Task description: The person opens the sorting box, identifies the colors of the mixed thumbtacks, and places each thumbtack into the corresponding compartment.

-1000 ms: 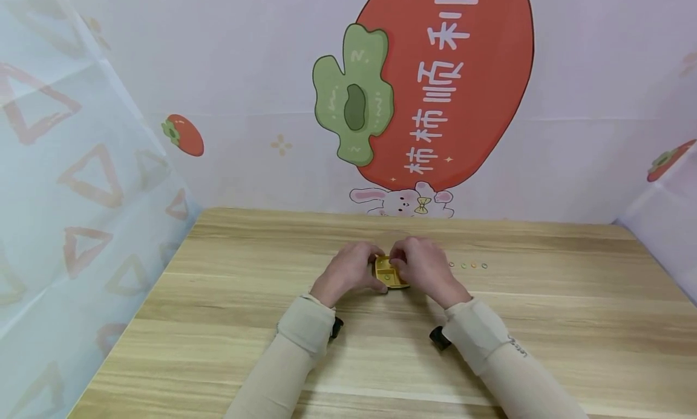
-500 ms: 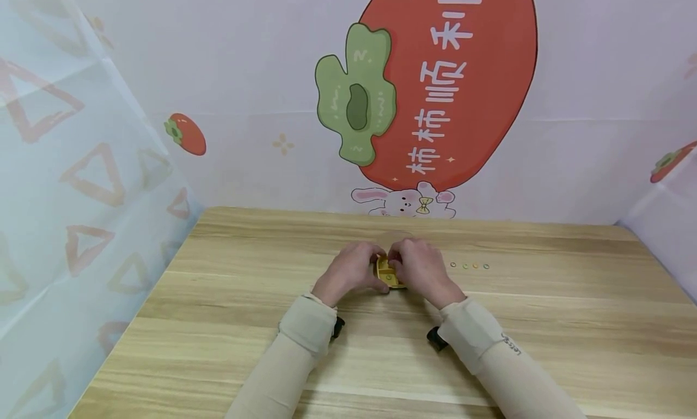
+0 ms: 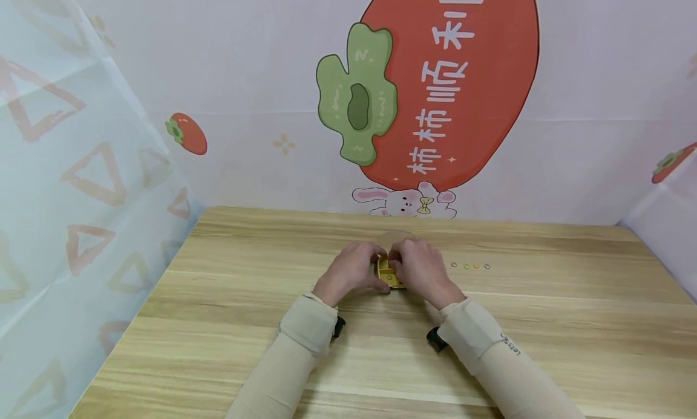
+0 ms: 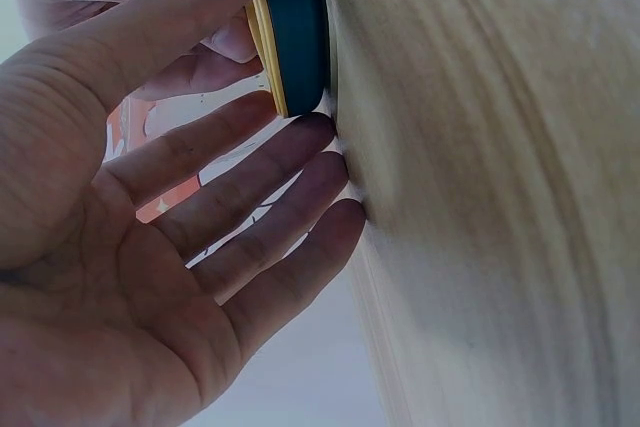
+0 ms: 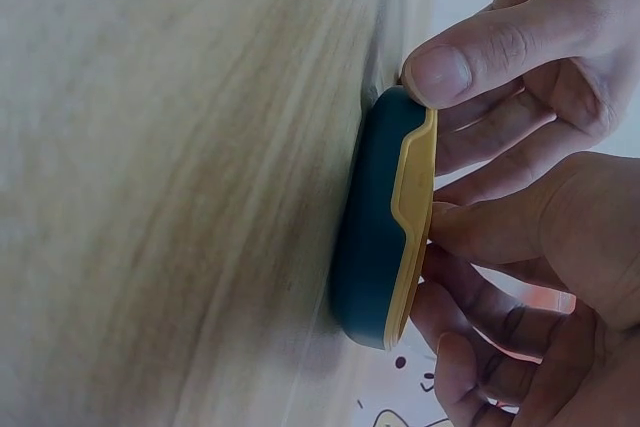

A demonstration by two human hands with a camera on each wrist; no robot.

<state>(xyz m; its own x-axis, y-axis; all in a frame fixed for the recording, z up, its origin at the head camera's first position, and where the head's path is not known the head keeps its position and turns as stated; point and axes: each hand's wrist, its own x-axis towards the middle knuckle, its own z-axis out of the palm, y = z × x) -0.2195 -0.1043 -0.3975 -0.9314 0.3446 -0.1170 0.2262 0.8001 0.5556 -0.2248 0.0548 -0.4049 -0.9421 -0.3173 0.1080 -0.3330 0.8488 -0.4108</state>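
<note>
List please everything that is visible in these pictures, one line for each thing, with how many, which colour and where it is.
small flat case with yellow top and dark blue underside: 1, yellow and dark blue, on the table between both hands
tiny rings: 4, orange, green and yellowish, in a row on the table just right of the right hand
wooden table: 1, light wood grain, fills the lower half of the head view
backdrop with a big red persimmon picture: 1, pale with red and green print, behind the table
side sheet with triangle print: 1, pale blue with orange triangles, at the left
left hand: 1, beige sleeve, holds the case's left edge
right hand: 1, beige sleeve, holds the case's right edge
</note>
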